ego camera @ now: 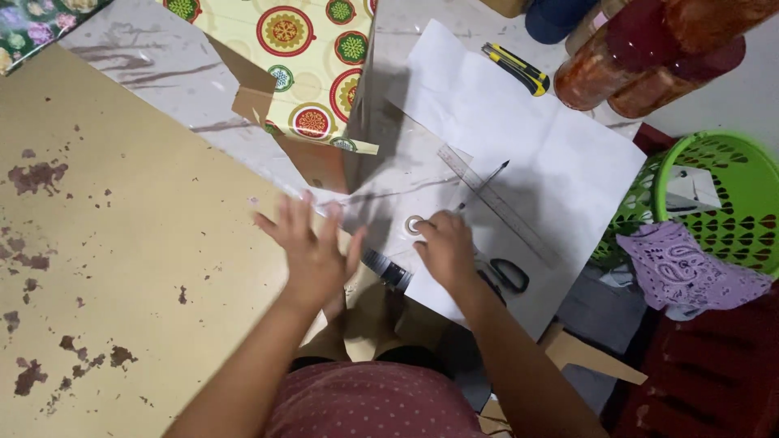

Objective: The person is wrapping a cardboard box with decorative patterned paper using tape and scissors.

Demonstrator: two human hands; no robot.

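Observation:
My left hand (312,247) is spread flat, fingers apart, on the edge of a clear plastic sheet (406,174) where it meets a big tan cardboard sheet (122,227). My right hand (445,247) is closed around a small roll of clear tape (415,225), pressing it on the plastic sheet. A white paper sheet (527,130) lies under the plastic. A clear ruler (495,203) and a dark pen (487,180) lie just right of my right hand. Black scissors (507,276) sit by my right wrist.
A patterned gift-wrapped box (308,49) stands behind the plastic sheet. A yellow utility knife (517,68) lies at the back. Red-brown jars (649,57) stand at the back right. A green basket (722,203) with purple cloth (690,268) is on the right.

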